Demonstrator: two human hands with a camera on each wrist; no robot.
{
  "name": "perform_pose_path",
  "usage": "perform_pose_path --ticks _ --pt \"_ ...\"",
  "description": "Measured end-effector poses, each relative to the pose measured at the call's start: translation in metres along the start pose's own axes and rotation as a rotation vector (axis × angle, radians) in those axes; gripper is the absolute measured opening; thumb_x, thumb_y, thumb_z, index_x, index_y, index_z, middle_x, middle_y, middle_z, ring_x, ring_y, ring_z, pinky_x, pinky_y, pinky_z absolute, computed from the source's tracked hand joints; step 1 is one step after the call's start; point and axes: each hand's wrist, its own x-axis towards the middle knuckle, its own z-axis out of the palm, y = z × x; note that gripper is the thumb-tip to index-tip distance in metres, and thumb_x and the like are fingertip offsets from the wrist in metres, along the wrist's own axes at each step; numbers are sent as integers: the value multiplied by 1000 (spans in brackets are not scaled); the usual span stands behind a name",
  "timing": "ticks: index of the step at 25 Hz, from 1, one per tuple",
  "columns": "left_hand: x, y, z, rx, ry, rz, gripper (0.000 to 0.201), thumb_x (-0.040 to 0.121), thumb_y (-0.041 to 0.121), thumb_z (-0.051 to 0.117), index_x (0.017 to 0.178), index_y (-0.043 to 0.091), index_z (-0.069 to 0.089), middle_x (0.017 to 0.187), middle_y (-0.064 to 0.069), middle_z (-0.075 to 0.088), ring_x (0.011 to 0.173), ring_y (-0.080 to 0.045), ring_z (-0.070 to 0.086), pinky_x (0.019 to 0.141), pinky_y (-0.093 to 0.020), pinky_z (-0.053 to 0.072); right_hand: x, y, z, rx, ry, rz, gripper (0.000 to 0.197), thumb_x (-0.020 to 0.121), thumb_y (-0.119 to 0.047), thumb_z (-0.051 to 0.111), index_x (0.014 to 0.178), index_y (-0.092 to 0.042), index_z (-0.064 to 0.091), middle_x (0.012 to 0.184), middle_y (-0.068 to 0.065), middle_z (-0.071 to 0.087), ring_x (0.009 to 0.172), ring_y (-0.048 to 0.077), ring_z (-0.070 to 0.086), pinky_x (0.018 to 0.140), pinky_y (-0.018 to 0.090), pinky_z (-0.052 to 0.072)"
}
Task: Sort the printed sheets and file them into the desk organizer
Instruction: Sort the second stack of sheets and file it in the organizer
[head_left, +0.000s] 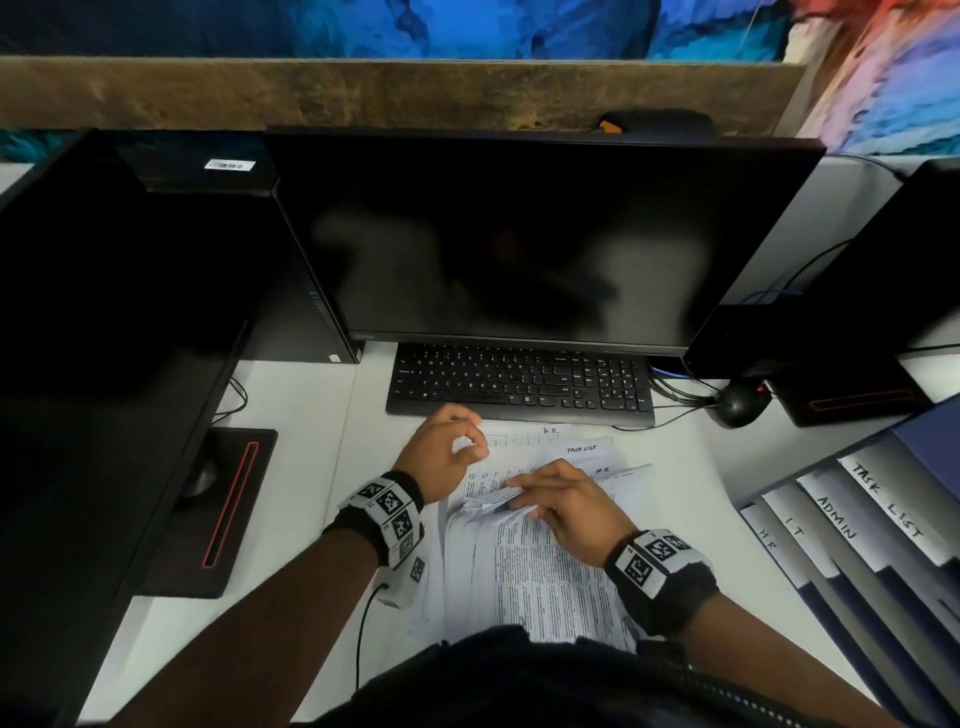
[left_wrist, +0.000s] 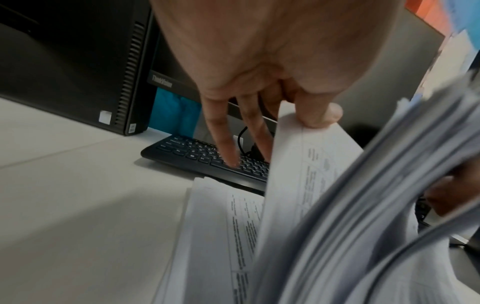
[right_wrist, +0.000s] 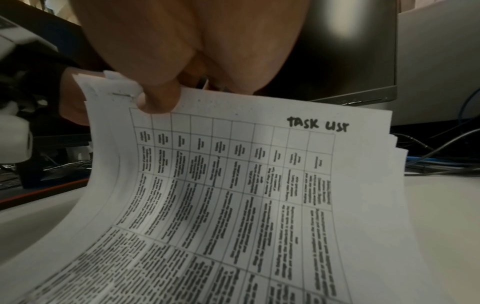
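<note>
A pile of printed sheets (head_left: 530, 582) lies on the white desk in front of the keyboard. My right hand (head_left: 519, 493) grips a stapled bundle (right_wrist: 233, 185) marked "TASK LIST" by its top left corner, thumb (right_wrist: 158, 98) on top, and bends it up off the pile. My left hand (head_left: 470, 449) pinches the top edge of a single sheet (left_wrist: 306, 164) between thumb (left_wrist: 319, 117) and a finger hidden behind it, with the other fingers held straight. The desk organizer (head_left: 857, 519) stands at the right, with tabs reading HR, IT, ADMIN and TASK LIST.
A black keyboard (head_left: 519, 382) sits just beyond the sheets, under a dark monitor (head_left: 519, 244). A mouse (head_left: 737, 405) and cables lie at the right rear. Another monitor base (head_left: 208, 514) and a PC tower (left_wrist: 78, 72) stand on the left.
</note>
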Motion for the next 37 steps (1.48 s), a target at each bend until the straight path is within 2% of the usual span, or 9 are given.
perform_pose_path --ticks 6,11,14,17,19,23,31,34,37 --pt "4 11 -3 -10 169 -194 14 86 19 63 74 27 63 92 4 65 88 -13 59 77 -25 41 -4 -2 -3 32 14 -17 41 81 4 59 105 -27 70 117 -17 60 100 5 45 88 23 44" --pt "18 28 -27 -23 332 -107 15 86 13 62 74 22 64 87 11 67 88 -8 60 85 -22 44 -7 3 -6 29 -3 -16 42 81 4 59 107 -28 69 117 -18 60 99 5 45 87 19 42" --pt "23 43 -46 -100 402 -52 12 83 14 66 74 23 68 78 18 66 67 3 55 68 -10 41 -5 2 -5 28 -26 -4 41 83 3 57 107 -29 68 120 -15 61 102 7 46 89 23 43" --pt "22 59 -60 -124 389 8 9 79 18 72 73 25 70 66 16 63 50 -2 43 54 -7 37 3 3 -7 -63 -26 3 36 86 -4 56 107 -31 68 128 -13 57 115 9 44 98 27 36" --pt "21 69 -68 -189 433 33 9 77 19 75 73 25 70 71 7 68 53 -2 43 56 -11 41 8 3 -11 -114 5 19 26 89 -12 57 104 -30 68 124 -10 61 117 13 49 99 33 36" --pt "14 93 -90 -424 532 62 15 75 11 78 74 22 68 71 1 69 63 -12 62 60 -22 53 13 4 -21 -90 20 40 23 95 -31 48 102 -21 68 93 -3 72 82 18 65 77 33 50" --pt "-2 137 -88 -535 447 110 17 72 5 79 77 19 70 70 5 71 65 -7 67 61 -19 54 14 -31 -71 -91 268 -118 19 90 -9 57 96 -23 67 89 -9 66 80 5 57 72 33 52" --pt "-9 146 -68 -494 381 81 14 74 14 78 80 26 74 73 5 72 70 -11 69 67 -27 56 16 -48 -96 -144 441 -174 36 79 9 56 94 -22 68 113 -4 61 85 13 58 72 34 51" --pt "-17 158 -51 -511 245 89 17 78 14 75 92 22 74 81 1 75 78 -16 72 78 -37 59 14 -63 -119 -194 567 -146 32 80 3 50 93 -18 69 139 -1 45 83 16 53 72 31 48"
